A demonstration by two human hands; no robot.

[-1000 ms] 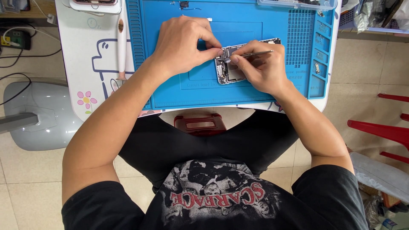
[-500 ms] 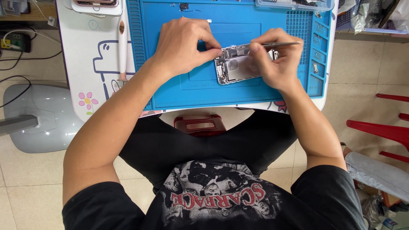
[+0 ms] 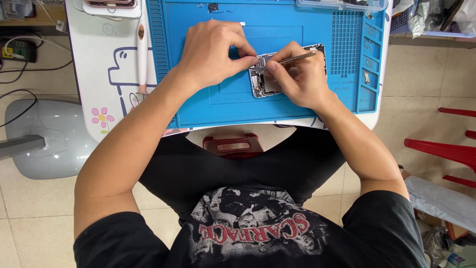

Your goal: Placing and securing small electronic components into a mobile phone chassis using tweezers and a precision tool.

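One white table (image 3: 99, 64) holds a big blue mat (image 3: 208, 106). An opened phone (image 3: 263, 84) lies on the mat, near its middle. The left hand (image 3: 210, 54) rests on the phone's left end, with its fingers pinched together on the edge. The right hand (image 3: 297, 74) covers much of the phone, its fingers clamped on thin metal tweezers (image 3: 297, 58). The tweezer tips seem to touch the phone's insides, though the view there is too small to be sure.

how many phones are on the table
2. One opened phone lies on the blue mat under both hands; another phone sits at the table's top left edge, partly cut off. More may lie out of view.
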